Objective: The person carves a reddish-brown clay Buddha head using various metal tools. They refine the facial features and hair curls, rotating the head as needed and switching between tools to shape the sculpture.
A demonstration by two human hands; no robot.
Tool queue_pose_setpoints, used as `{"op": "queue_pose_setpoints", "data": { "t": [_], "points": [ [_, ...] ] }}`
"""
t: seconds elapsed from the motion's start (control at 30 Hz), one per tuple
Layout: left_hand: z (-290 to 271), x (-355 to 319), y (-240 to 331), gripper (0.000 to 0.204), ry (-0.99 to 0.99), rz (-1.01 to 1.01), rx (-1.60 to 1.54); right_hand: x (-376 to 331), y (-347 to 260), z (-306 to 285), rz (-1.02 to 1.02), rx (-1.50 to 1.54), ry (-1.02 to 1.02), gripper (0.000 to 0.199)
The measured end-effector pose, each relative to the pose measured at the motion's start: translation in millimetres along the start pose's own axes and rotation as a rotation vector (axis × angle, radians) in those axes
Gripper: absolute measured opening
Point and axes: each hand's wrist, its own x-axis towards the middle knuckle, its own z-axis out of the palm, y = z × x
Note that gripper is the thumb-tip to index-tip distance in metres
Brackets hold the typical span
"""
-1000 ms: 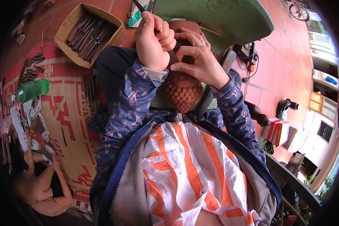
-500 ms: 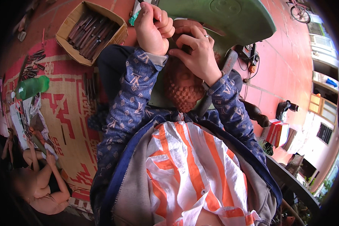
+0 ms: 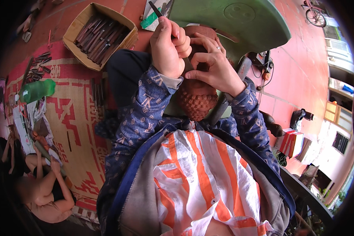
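Left hand: our fingers clamped on dark tool | Right hand: fingers curled by its blade, pinching or not we cannot tell | Brown carving: beneath both hands, knobbed end toward us | Best: we brace the thumb, stroke lightly

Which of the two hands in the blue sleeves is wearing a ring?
The right hand, bent over the reddish-brown carved head: a shiny ring circles one finger. The left hand, a fist around the dark tool, shows no ring.

A head-worn fisheye looks steeply down, close above both hands.
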Motion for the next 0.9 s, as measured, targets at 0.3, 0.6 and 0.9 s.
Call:
{"op": "queue_pose_setpoints", "data": {
  "t": [0.3, 0.6, 0.9],
  "points": [
    [16.4, 0.0, -2.0, 0.042, -0.046, 0.025, 0.084, -2.6, 7.8, -2.8, 0.077, 0.240, 0.010, 0.032],
    [24.0, 25.1, -5.0, 0.038, -0.246, -0.022, 0.242, 1.8, 15.5, -0.8, 0.113, 0.421, 0.182, 0.038],
    [26.3, 23.5, -16.9, 0.043, -0.233, 0.013, 0.205, -1.1, 21.6, -2.5, 0.106, 0.277, 0.057, 0.041]
  ]
}}
